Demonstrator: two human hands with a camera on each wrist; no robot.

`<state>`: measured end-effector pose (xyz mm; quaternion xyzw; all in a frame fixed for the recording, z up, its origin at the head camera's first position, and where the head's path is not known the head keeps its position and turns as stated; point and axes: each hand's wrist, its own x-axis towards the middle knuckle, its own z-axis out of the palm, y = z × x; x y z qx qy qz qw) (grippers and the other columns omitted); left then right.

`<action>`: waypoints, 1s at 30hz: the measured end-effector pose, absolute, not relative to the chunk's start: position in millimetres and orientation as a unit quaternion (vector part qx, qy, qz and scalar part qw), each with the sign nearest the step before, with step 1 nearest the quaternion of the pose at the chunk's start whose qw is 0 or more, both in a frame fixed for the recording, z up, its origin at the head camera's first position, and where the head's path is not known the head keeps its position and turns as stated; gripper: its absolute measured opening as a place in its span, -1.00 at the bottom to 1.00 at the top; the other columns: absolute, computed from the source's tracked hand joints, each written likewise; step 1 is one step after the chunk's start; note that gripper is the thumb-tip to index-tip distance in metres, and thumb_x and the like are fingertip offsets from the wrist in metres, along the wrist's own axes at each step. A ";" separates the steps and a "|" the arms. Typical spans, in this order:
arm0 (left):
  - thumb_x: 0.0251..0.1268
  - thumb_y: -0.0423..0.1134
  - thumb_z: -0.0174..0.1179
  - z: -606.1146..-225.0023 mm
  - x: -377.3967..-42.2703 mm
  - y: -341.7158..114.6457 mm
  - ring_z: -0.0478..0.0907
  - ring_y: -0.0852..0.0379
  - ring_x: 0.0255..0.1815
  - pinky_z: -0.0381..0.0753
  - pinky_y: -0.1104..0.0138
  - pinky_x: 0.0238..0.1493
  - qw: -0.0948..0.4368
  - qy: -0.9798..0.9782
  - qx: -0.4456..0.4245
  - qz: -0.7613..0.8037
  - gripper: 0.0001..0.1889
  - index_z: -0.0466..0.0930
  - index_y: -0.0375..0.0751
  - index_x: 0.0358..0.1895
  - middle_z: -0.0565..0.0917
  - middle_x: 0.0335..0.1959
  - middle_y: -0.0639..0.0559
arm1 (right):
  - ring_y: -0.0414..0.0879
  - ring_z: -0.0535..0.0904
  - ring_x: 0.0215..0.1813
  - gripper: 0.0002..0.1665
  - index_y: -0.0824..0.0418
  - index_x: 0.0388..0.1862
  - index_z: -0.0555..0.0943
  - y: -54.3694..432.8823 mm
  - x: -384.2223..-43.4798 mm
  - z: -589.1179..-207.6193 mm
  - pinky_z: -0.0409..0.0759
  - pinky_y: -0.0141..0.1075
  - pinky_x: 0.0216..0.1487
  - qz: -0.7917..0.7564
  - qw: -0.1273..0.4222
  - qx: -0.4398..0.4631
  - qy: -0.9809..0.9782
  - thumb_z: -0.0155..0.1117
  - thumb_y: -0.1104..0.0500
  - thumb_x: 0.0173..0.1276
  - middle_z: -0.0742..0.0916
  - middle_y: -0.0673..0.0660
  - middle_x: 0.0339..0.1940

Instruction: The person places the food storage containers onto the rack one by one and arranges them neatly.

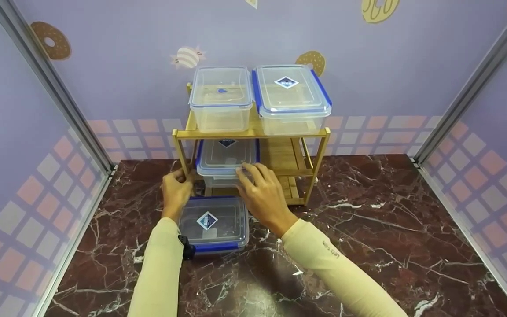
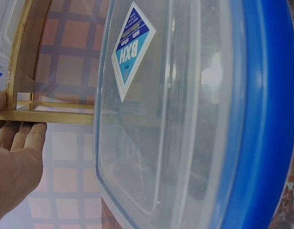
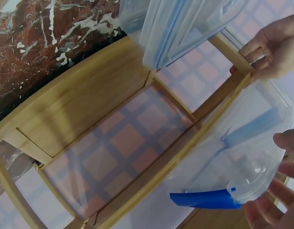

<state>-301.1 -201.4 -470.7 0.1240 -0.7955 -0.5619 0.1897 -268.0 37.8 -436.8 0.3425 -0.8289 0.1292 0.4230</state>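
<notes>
My left hand (image 1: 177, 189) grips the front left post of a wooden rack (image 1: 253, 134), with the thumb on one side and the fingers on the other in the left wrist view. On the rack's middle level, at the left, sits a clear lidded food container (image 1: 225, 156) with blue clips. My right hand (image 1: 266, 193) holds its front right corner; the right wrist view shows thumb and fingers (image 3: 283, 181) around that corner. A second clear container (image 1: 227, 215) with a blue-clipped lid stands on the marble surface in front of the rack, below my hands.
Two more clear containers stand on the top level: one (image 1: 222, 99) at the left, one (image 1: 293, 99) with blue clips at the right. Bare slats (image 1: 280, 156) show right of the held container. Patterned walls (image 1: 381, 88) enclose the marble surface (image 1: 376, 246).
</notes>
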 end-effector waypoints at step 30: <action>0.39 -0.25 0.27 -469.9 -300.4 -200.8 0.60 0.16 -0.52 0.51 0.48 -0.50 0.186 -0.802 0.131 -0.553 -0.76 0.76 -0.30 -0.02 0.78 -0.24 -0.23 | 0.21 0.27 0.52 -0.44 0.41 0.33 0.49 45.9 -282.5 -464.0 0.26 -0.01 0.48 0.278 0.340 0.369 -0.819 0.30 0.22 0.41 0.43 0.32 0.48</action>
